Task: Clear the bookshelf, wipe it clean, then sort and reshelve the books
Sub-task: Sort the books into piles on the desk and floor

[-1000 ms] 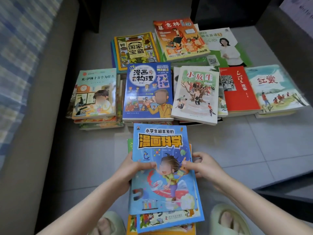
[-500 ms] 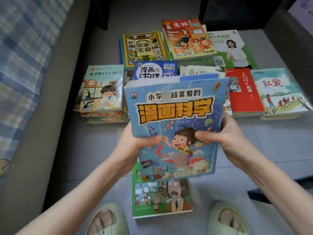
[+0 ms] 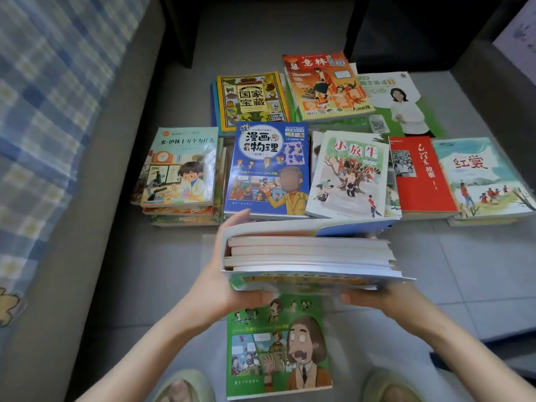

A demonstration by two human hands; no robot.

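I hold a blue boxed set of comic books (image 3: pixel 307 253) above the floor, tipped so its open end and several white page edges face me. My left hand (image 3: pixel 223 274) grips its left side, fingers over the far edge and thumb underneath. My right hand (image 3: pixel 374 297) holds its lower right edge from below. A green comic book (image 3: pixel 278 346) lies flat on the floor under the set. Beyond, stacks of books lie on the floor: a blue physics comic (image 3: pixel 266 169), a pale green book (image 3: pixel 182 166), a tree-cover book (image 3: pixel 348 175), a red book (image 3: pixel 420 175).
A bed with a blue plaid sheet (image 3: pixel 43 111) runs along the left. Dark furniture (image 3: pixel 406 30) stands at the back. More book stacks (image 3: pixel 252 100) lie at the rear. My two slippered feet (image 3: pixel 182 387) flank the green book on grey floor tiles (image 3: pixel 464 271).
The boxed set went from lying on the green book, to raised cover-up, to tipped with its page edges toward me. The green book beneath became uncovered.
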